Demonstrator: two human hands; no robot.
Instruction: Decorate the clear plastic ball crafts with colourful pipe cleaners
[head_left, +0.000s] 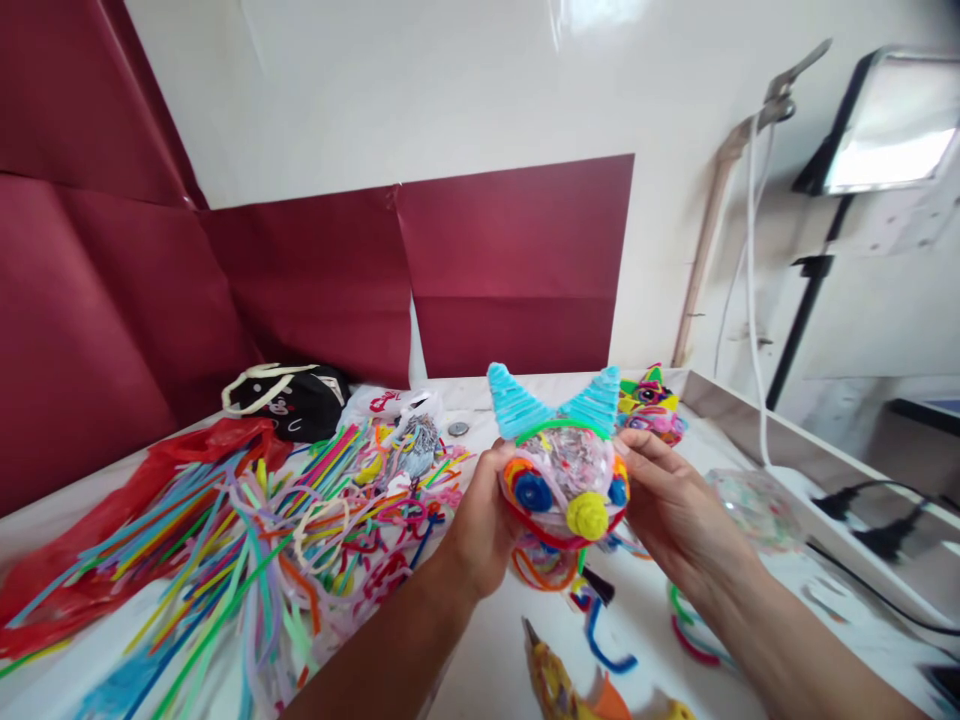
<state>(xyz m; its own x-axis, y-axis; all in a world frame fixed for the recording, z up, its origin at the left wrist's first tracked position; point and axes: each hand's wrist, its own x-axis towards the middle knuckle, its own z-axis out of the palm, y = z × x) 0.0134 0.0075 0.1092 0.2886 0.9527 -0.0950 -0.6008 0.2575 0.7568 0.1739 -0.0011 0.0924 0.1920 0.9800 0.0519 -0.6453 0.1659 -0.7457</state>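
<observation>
Between my two hands I hold up an animal head made of pipe cleaners (574, 455), with light blue pointed ears, blue round eyes, a yellow nose and a green band over a clear, shiny top. My left hand (484, 520) grips its left side, fingers closed at the edge. On the other side, my right hand (667, 485) pinches the edge near the right ear. Below the head, on the table, lie a bent blue pipe cleaner (604, 645) and a yellow glue gun (551, 675), its nozzle pointing away from me.
A big pile of loose pipe cleaners (247, 560) spreads over the left on red plastic (45, 570). Behind it sits a black bag (300, 400). Another colourful pipe-cleaner figure (651, 405) stands back right. A power strip with black plugs (885, 530) and a lamp (892, 120) are at right.
</observation>
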